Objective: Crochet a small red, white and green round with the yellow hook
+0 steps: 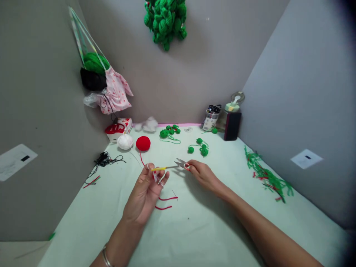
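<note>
My left hand (144,194) is palm up, its fingers closed around a crochet hook (159,169) with a yellow handle and a thin metal shaft pointing right. A small red-and-white crochet piece (155,175) sits at the same fingertips, partly hidden, with white yarn looped over the fingers. My right hand (204,174) grips a pair of scissors (182,163), blades apart and pointing left close to the hook's tip. Whether they touch, I cannot tell. Red yarn runs from a red yarn ball (143,143) toward my left hand; beside it lies a white yarn ball (125,141).
Red yarn pieces (164,208) and a needle (175,195) lie near my left hand. Farther back are green crocheted pieces (204,151), white stuffing (149,125), a pen holder (210,119) and a dark phone (233,126). Black yarn (104,159) lies left, green scraps (271,178) right.
</note>
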Demonstrator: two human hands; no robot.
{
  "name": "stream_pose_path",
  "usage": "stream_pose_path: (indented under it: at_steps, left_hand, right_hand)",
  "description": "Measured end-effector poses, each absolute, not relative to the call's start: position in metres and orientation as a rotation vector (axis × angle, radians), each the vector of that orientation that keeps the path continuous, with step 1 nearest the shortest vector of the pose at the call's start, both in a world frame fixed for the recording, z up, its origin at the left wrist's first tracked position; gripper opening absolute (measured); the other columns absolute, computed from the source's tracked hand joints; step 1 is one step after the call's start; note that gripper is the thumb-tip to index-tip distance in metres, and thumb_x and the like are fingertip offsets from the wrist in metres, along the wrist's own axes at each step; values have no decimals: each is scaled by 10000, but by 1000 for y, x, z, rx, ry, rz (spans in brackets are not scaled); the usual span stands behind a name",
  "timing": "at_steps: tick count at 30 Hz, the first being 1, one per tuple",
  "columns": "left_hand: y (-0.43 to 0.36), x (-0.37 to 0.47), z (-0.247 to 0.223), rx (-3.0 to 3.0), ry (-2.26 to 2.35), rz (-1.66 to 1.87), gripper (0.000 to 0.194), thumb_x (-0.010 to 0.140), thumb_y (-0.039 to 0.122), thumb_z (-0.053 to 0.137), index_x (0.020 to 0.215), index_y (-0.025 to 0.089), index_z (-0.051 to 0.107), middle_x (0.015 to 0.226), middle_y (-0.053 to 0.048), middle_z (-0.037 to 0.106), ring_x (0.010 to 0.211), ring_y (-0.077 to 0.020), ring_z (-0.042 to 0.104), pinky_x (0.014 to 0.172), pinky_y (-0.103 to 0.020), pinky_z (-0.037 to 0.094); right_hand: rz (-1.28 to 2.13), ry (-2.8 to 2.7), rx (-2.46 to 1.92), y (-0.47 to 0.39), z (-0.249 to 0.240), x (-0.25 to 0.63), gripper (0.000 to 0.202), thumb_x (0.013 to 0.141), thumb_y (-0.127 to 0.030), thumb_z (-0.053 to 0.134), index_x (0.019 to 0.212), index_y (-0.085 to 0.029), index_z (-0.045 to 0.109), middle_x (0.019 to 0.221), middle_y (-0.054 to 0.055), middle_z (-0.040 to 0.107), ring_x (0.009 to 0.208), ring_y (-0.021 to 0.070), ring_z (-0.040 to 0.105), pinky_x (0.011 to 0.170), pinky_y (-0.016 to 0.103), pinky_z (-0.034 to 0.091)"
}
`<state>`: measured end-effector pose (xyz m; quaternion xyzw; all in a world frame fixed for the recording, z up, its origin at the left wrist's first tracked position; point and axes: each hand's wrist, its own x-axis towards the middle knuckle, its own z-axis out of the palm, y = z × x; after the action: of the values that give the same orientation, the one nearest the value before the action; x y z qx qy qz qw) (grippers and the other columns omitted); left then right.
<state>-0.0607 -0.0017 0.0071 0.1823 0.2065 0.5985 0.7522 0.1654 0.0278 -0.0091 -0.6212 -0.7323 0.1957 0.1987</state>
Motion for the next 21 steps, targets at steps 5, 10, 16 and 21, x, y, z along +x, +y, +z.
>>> stream_pose_path:
  at_steps: [5, 10, 16, 21]
  left_hand:
    - [-1, -57, 3, 351, 502, 1331, 318, 724, 215, 978, 883, 226, 703, 838, 70, 670, 849, -118, 690, 1013, -338, 553]
    - [-4, -54, 1, 360, 539, 1310, 289, 764, 247, 956, 882, 222, 693, 863, 55, 691, 888, -122, 698, 922, -255, 548]
    - [-6, -51, 2, 339, 534, 1289, 246, 803, 219, 927, 899, 209, 700, 882, 51, 692, 898, -117, 697, 937, -248, 555]
    - [-8, -52, 2, 268, 508, 1277, 198, 838, 159, 892, 947, 193, 730, 895, 49, 719, 868, -89, 694, 964, -256, 576]
  right_hand:
    - [1232, -1656, -1152, 1, 18, 153, 485, 1073, -548, 442, 1122, -157, 726, 628, -57, 437, 527, 108, 354, 484, 228, 317]
    - [1227, -1667, -1034, -15, 24, 135, 349, 970, -541, 667, 1021, -228, 811, 775, 8, 673, 671, 136, 523, 570, 244, 430]
    - [1038, -1692, -1019, -17, 23, 134, 329, 999, -499, 650, 1029, -226, 833, 799, 14, 711, 660, 130, 566, 611, 260, 472]
    - [915, -1708, -1031, -15, 22, 137, 347, 1010, -498, 643, 1023, -211, 839, 759, 11, 693, 643, 129, 557, 604, 269, 438]
